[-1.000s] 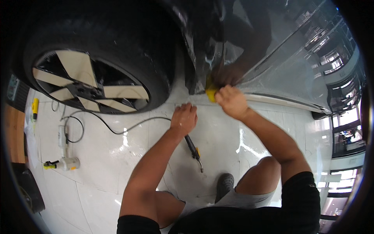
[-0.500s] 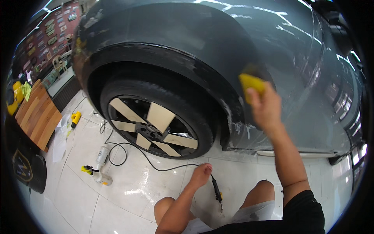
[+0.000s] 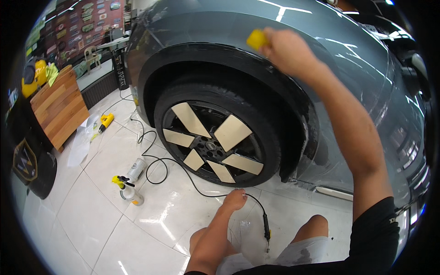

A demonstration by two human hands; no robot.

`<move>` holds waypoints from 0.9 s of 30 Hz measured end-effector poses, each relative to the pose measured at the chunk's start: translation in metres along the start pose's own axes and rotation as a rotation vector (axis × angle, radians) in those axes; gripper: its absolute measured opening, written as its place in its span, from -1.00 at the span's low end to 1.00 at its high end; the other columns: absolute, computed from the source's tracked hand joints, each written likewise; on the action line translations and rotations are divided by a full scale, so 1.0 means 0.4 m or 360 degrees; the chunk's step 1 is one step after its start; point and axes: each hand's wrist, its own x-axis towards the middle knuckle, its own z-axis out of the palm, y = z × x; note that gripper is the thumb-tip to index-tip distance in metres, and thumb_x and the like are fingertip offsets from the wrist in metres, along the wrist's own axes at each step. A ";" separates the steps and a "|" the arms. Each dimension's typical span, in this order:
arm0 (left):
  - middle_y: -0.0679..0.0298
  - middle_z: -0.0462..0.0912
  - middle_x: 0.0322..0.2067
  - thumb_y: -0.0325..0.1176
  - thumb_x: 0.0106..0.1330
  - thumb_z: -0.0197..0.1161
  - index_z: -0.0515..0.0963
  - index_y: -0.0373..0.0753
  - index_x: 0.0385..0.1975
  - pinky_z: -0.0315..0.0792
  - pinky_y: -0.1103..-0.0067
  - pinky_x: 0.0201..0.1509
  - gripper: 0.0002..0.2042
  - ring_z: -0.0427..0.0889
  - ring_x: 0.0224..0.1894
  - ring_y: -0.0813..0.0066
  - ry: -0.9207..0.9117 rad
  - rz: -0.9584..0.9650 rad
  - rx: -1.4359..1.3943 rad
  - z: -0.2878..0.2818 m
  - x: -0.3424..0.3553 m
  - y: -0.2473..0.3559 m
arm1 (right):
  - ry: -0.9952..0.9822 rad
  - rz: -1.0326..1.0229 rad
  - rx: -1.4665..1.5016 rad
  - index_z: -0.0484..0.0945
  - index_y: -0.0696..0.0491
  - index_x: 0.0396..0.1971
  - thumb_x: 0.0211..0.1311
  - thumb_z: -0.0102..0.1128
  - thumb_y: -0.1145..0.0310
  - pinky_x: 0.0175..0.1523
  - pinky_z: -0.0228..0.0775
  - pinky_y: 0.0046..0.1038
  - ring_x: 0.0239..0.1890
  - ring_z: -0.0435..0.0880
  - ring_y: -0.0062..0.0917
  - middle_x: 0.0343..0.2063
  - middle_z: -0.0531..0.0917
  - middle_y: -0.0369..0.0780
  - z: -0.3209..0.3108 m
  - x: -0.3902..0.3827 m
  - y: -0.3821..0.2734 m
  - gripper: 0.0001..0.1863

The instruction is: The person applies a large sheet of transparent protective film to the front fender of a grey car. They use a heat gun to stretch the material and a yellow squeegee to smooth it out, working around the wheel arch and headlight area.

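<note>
My right hand [image 3: 286, 50] is raised at the upper fender, closed around a yellow squeegee [image 3: 256, 40]. The squeegee is at the glossy grey-blue car panel [image 3: 220, 25], just above the dark wheel-arch trim [image 3: 192, 49]; whether it presses on the surface I cannot tell. My left hand [image 3: 235, 200] is low in front of the tire, fingers closed. A black cable [image 3: 201, 195] runs past that hand, and I cannot make out whether the fingers hold it. At the cable's end, between my knees, is a slim black tool with a metal tip [image 3: 266, 227].
The wheel [image 3: 211, 146] has pale flat panels on its spokes. Left on the tiled floor stand a spray bottle [image 3: 132, 196] with a yellow head and a canister [image 3: 136, 169]. Farther off are a yellow heat gun [image 3: 106, 122], a wooden box [image 3: 59, 107] and a black drum [image 3: 34, 167].
My right hand has moved the squeegee up and left, from the panel behind the wheel arch to above it. The view has shifted, and my left hand stays low and closed.
</note>
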 end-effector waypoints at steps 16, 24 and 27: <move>-0.01 0.63 -0.23 -0.17 0.20 0.18 0.56 -0.29 -0.16 0.44 0.39 -0.03 -0.66 0.59 -0.12 0.07 0.0083 0.0093 -0.0167 -0.044 0.006 -0.124 | -0.0352 -0.0235 -0.0162 0.61 -0.03 -0.24 0.07 0.12 0.33 -0.08 0.49 -0.26 -0.18 0.65 -0.22 -0.30 0.67 -0.13 0.033 0.159 -0.173 -0.77; 0.04 0.64 -0.24 -0.11 0.22 0.17 0.55 -0.28 -0.15 0.45 0.39 -0.04 -0.63 0.61 -0.15 0.14 -0.0089 -0.0023 -0.0344 0.009 0.068 -0.071 | -0.0134 -0.0066 -0.0055 0.60 0.04 -0.23 0.08 0.14 0.26 -0.09 0.47 -0.26 -0.20 0.64 -0.21 -0.33 0.66 -0.06 -0.008 0.239 0.004 -0.73; 0.02 0.63 -0.21 -0.10 0.23 0.14 0.55 -0.28 -0.14 0.43 0.36 0.00 -0.62 0.58 -0.10 0.10 -0.0272 0.0096 -0.0072 0.049 0.084 -0.067 | -0.0174 -0.0202 0.0004 0.61 0.03 -0.21 0.08 0.13 0.28 -0.09 0.48 -0.26 -0.19 0.64 -0.22 -0.29 0.66 -0.07 0.029 0.264 -0.101 -0.72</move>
